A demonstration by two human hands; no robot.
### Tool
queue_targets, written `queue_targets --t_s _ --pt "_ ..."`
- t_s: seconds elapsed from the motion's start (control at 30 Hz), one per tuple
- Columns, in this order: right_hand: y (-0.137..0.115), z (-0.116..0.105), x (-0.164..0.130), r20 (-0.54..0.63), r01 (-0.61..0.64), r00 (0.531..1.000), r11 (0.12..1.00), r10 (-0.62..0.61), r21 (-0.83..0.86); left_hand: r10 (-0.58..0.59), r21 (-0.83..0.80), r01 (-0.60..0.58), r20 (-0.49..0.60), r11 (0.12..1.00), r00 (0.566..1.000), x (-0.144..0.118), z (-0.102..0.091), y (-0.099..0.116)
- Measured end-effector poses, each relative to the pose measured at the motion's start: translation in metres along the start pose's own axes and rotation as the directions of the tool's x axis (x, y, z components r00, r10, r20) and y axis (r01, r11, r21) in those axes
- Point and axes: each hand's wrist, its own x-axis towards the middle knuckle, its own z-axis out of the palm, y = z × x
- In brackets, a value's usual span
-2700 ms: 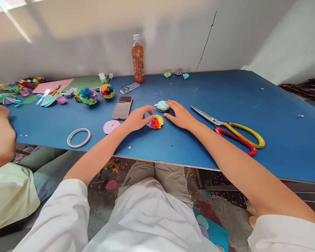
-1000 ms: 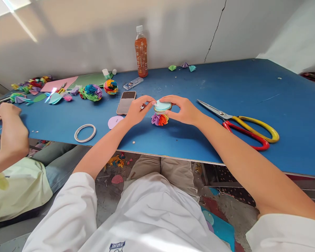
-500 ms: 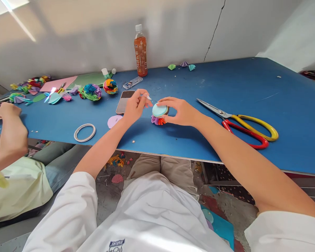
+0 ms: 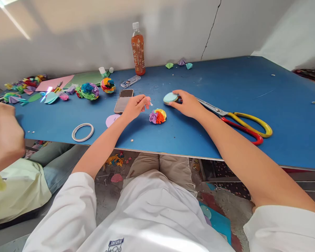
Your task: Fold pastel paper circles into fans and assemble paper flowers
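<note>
Between thumb and fingers, my right hand (image 4: 187, 103) grips a short stack of paper circles (image 4: 170, 97), pale blue on top, just over the table or resting on it; I cannot tell which. My left hand (image 4: 137, 106) is pinched around a small white scrap (image 4: 151, 103), perhaps a bit of tape. Below and between both hands lies a ruffled paper pompom (image 4: 158, 116) in purple, orange and yellow, touched by neither. A lilac paper circle (image 4: 112, 120) is partly covered by my left forearm, with a phone (image 4: 123, 101) behind it.
Large scissors (image 4: 241, 122) with red and yellow handles lie beyond my right forearm. A tape roll (image 4: 83, 132) sits near the front edge. A drink bottle (image 4: 138, 52) stands by the wall. More pompoms (image 4: 88, 91) lie left, where another person's hand (image 4: 5, 115) works.
My right hand has moved right and back with the paper circles, off the pompom, which now shows whole. My left hand stays nearly in place, still pinching. The view has shifted slightly.
</note>
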Motion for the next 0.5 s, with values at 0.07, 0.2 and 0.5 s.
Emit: queue_targets --t_s 0.07,0.2,0.5 --pt "0.002 0.001 0.000 0.040 -0.001 0.999 0.998 0.003 -0.062 -0.026 0.012 0.025 0.056 1.000 0.998 0.000 0.000 -0.002" --pt "-0.023 0.000 -0.009 -0.112 0.058 0.993 0.991 -0.044 0.124 0.024 0.107 -0.028 0.040 0.994 0.999 -0.001 0.000 -0.006" --pt "-0.084 0.004 -0.030 0.348 -0.380 0.923 0.506 0.162 0.774 0.294 0.405 -0.229 -0.105 0.885 0.950 -0.005 -0.002 -0.001"
